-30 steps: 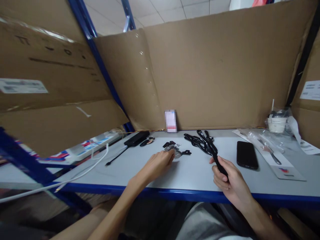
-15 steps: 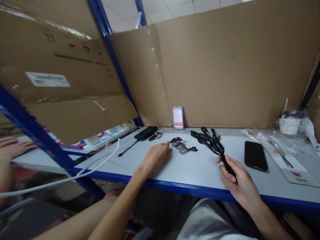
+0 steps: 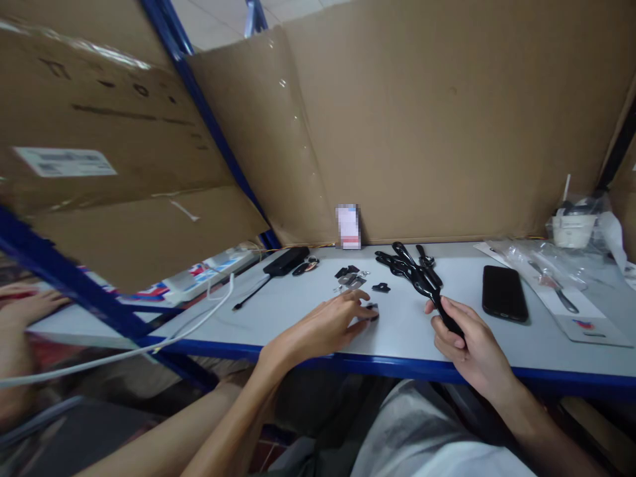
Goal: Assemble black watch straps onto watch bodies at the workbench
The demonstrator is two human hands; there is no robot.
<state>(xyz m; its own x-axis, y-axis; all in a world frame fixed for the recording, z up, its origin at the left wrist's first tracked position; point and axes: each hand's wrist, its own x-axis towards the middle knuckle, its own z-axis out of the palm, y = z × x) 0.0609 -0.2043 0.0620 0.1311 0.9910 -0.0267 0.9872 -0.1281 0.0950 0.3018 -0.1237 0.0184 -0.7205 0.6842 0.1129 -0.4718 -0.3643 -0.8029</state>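
My left hand (image 3: 340,318) is low over the table, its thumb and fingertips closed round a small flat dark piece (image 3: 373,309) that they partly cover. Just behind it lies a loose group of small flat grey and black pieces (image 3: 352,277). One black piece (image 3: 381,287) sits apart, to their right. My right hand (image 3: 470,334) is wrapped round the shaft of a long glossy black object (image 3: 426,285) with a wider, looped-looking far part. Other glossy black parts (image 3: 390,261) lie against its far end; where one stops and another begins is hard to make out.
A dark phone (image 3: 504,293) lies right of my right hand, beside a packaged metal-bladed tool (image 3: 561,295). A lit phone (image 3: 348,226) leans on the cardboard wall (image 3: 422,132). At left are a black box with a cable (image 3: 288,261), a power strip (image 3: 211,275) and another person's hand (image 3: 32,305).
My left hand has moved right and nearer the table's front edge, from the group of flat pieces, with a small dark piece now at its fingertips. My right hand keeps its hold.
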